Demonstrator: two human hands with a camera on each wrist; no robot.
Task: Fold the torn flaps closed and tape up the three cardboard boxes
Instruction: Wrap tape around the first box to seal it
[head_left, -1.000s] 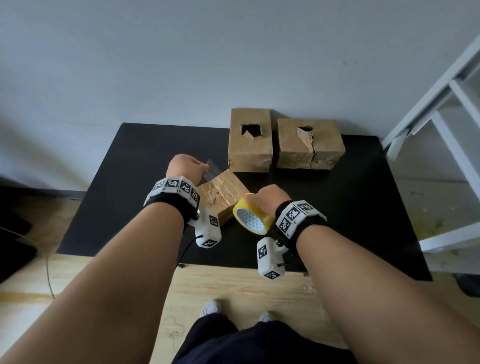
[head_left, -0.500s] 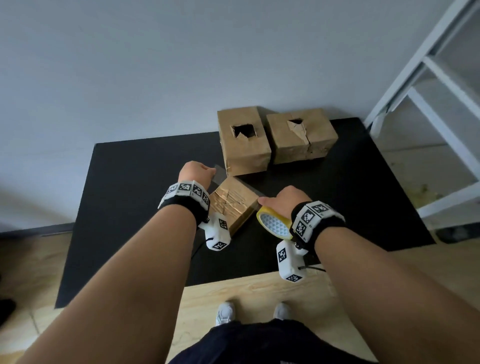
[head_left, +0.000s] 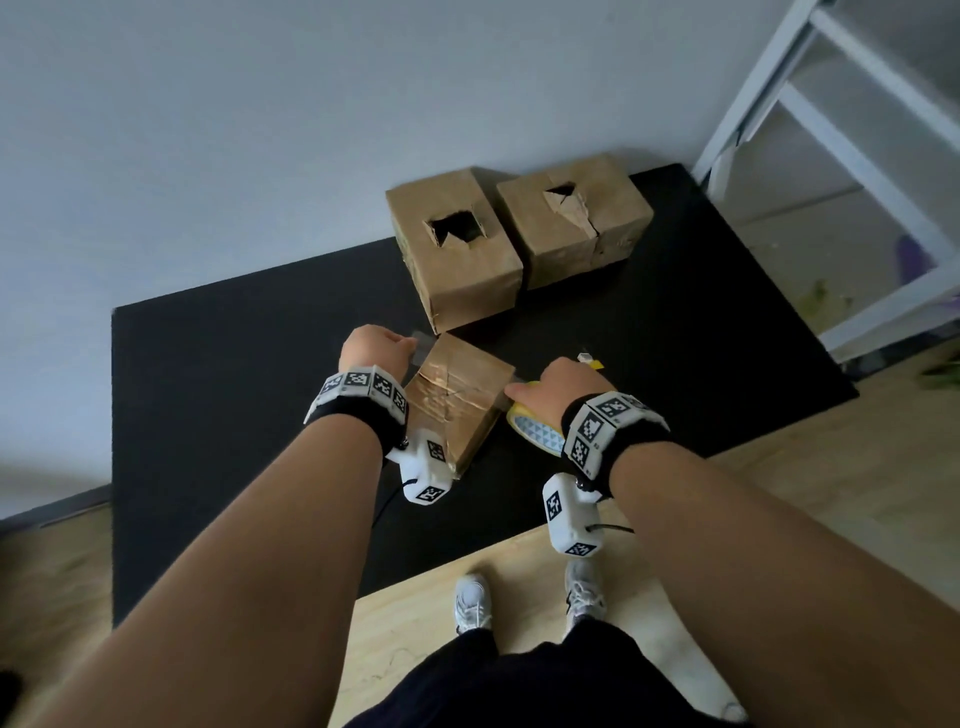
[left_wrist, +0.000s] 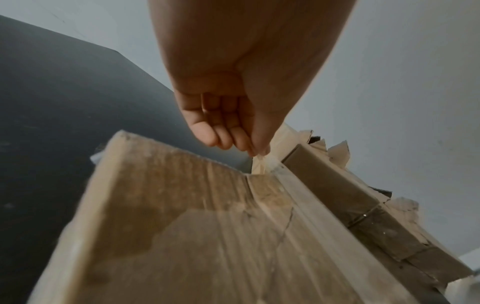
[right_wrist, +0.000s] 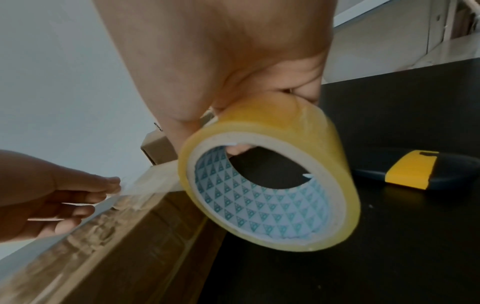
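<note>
The step in hand looks to be taping the first of the three boxes. The nearest cardboard box (head_left: 457, 397) sits at the centre of the head view on the black counter (head_left: 234, 395), its top already glossy with tape over creased, folded-down flaps. A clear strip of tape (right_wrist: 153, 182) is stretched across it between the two hands. The left hand (head_left: 375, 349), just left of the box's far corner, has its grip closed in a pinch on the free end of the strip, fingertips (left_wrist: 257, 151) together at the box's edge. The right hand (head_left: 558, 392), at the box's right side, has its grip wrapped round the yellow tape roll (right_wrist: 270, 176), a finger hooked through the core.

The two other boxes wait in the upper middle of the head view, against the wall: the left one (head_left: 457, 260) with an open hole in its top, the right one (head_left: 576, 218) with a torn flap sticking up. Neither appears taped.

A yellow-and-black utility knife (right_wrist: 405, 171) lies on the counter just right of the roll. Next, I judge, the strip must be pressed down over the box's edge and cut free, which likely means reaching for that knife while keeping the tape taut.
</note>
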